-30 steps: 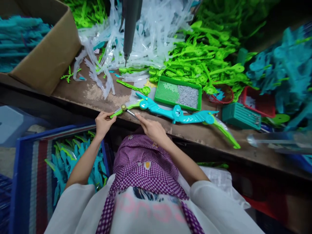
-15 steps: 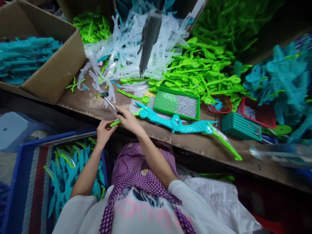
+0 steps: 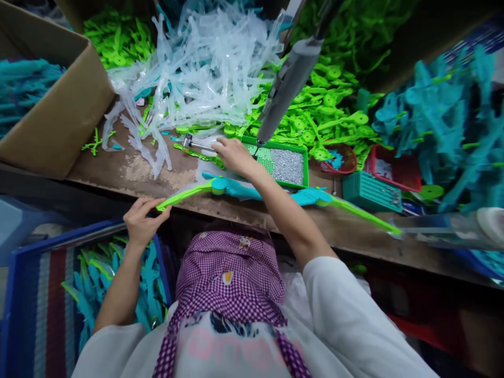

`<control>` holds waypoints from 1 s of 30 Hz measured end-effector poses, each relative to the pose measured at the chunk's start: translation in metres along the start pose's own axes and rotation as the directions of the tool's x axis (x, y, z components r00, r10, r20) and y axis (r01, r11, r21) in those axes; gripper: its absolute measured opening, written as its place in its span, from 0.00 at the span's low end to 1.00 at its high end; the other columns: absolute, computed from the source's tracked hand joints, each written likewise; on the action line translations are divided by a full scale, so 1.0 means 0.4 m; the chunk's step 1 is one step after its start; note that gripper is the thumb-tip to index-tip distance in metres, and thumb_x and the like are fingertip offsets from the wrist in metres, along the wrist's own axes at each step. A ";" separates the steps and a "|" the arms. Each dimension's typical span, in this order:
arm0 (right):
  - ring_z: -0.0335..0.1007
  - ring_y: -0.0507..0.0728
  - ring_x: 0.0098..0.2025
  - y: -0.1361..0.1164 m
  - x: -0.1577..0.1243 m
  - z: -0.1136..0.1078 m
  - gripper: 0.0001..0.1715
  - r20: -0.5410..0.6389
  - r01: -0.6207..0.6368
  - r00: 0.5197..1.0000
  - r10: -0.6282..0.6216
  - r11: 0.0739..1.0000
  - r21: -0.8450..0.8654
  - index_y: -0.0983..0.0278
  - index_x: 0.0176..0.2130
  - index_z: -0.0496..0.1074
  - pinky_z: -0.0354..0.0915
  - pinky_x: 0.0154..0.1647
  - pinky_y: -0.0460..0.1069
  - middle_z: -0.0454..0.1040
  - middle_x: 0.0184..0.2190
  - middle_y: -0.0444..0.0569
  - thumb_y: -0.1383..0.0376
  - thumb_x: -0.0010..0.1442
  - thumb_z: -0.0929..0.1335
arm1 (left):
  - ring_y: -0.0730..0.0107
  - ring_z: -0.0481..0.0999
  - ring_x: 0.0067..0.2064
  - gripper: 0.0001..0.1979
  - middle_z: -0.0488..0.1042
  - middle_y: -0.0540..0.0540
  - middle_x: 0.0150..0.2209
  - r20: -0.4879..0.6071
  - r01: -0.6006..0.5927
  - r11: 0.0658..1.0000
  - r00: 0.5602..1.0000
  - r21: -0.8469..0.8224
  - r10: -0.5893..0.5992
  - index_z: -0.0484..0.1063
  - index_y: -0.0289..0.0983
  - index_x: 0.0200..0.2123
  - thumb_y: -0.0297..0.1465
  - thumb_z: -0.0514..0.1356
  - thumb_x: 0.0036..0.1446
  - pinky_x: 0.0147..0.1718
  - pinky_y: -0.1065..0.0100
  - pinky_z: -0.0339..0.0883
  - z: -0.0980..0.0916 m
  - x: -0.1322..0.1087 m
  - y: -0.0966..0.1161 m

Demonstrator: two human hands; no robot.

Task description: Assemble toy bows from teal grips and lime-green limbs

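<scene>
My left hand (image 3: 144,218) pinches the tip of the lime-green limb of a blue and green toy bow (image 3: 236,190). The bow lies lengthwise along the front of the bench, its middle partly covered by my right forearm. Over the left part of the green mesh tray (image 3: 306,167), my right hand (image 3: 235,157) is closed round the handle of a small hammer (image 3: 197,145). The hammer's metal head points left, above a loose green part. Small silver pieces fill the tray's right side. A hanging grey electric screwdriver (image 3: 285,89) has its tip close to my right hand.
Behind lie heaps of clear plastic parts (image 3: 220,68) and green parts (image 3: 326,100). A cardboard box (image 3: 71,105) stands left, blue parts (image 3: 417,121) right. Red baskets (image 3: 397,176) and a teal basket (image 3: 370,191) sit right of the tray. A blue-rimmed crate (image 3: 23,304) holds assembled bows.
My right hand has moved away from the bow's left tip, up and right to the tray with the hammer. My left hand keeps the tip. The view has shifted; the screwdriver hangs farther right.
</scene>
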State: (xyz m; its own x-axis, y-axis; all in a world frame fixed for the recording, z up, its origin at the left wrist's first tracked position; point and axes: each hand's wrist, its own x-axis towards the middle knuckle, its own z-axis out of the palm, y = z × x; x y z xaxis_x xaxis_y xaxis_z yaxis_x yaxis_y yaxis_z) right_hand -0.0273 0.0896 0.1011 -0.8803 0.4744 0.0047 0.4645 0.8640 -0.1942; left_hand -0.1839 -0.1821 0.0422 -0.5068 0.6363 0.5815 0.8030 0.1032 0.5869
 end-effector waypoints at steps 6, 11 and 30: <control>0.65 0.62 0.59 -0.007 -0.242 -0.040 0.28 -0.130 0.021 0.992 -0.002 0.989 0.145 0.62 0.64 0.61 0.61 0.57 0.57 0.68 0.61 0.54 0.55 0.70 0.58 | 0.72 0.71 0.26 0.07 0.73 0.51 0.24 -0.034 -0.083 0.997 0.996 -0.007 0.082 0.79 0.39 0.26 0.37 0.68 0.50 0.28 0.70 0.63 -0.027 0.161 0.048; 0.71 0.62 0.47 0.020 -0.329 0.027 0.24 -0.030 -0.100 0.995 0.098 0.992 -0.074 0.66 0.53 0.71 0.57 0.50 0.55 0.78 0.47 0.56 0.53 0.66 0.63 | 0.77 0.67 0.25 0.08 0.72 0.52 0.23 -0.012 -0.081 0.990 0.997 -0.111 0.080 0.79 0.35 0.27 0.34 0.68 0.51 0.26 0.74 0.59 0.003 0.210 0.049; 0.70 0.59 0.43 0.055 -0.299 0.028 0.22 0.029 -0.050 0.998 0.053 0.994 -0.094 0.67 0.45 0.72 0.51 0.40 0.51 0.78 0.41 0.54 0.52 0.68 0.61 | 0.72 0.76 0.36 0.20 0.70 0.53 0.36 0.017 0.355 0.653 0.886 -0.668 -0.464 0.54 0.44 0.38 0.39 0.64 0.50 0.41 0.61 0.74 0.295 0.077 0.161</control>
State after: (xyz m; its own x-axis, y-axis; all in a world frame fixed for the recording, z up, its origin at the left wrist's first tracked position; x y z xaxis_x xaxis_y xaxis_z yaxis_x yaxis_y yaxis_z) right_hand 0.0873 0.0501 0.0851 -0.8571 0.5140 -0.0341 0.5146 0.8514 -0.1013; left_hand -0.1109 -0.0656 0.0315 -0.8162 0.5287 0.2329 0.1350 -0.2175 0.9667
